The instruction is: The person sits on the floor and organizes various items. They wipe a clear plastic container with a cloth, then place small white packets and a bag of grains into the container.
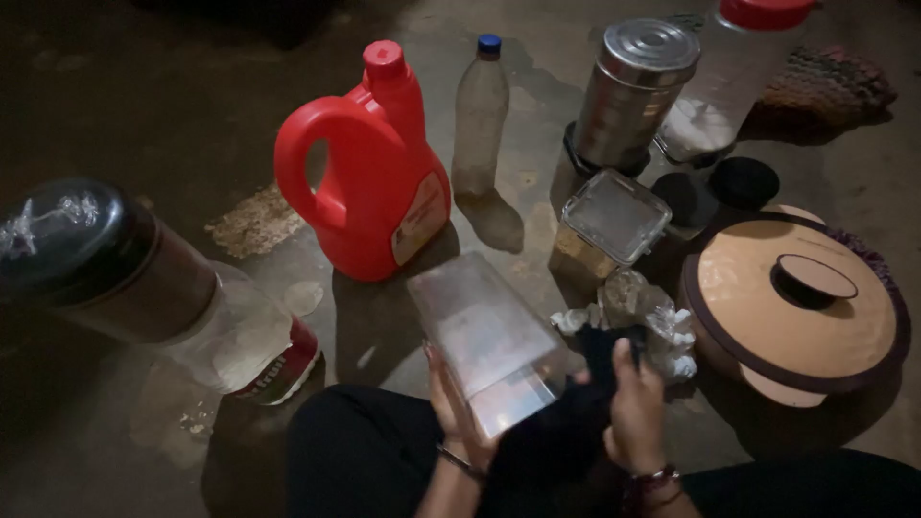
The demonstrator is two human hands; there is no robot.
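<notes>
At lower centre, the left hand (451, 403) grips a clear box (489, 341) from beneath while the right hand (635, 401) clutches a dark cloth (566, 432) against it. Beyond, on the floor (173, 115), stand a red jug (369, 177) and a bottle (480, 120).

Left hand (449, 403) cups upward with fingers (434, 369) curled in a grip; right hand (635, 398) is clenched, thumb raised.

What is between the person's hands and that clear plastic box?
Nothing visible. The left hand already grips the clear rectangular container from beneath, and the right hand holds a dark cloth against its lower end. The red jug stands behind, apart.
</notes>
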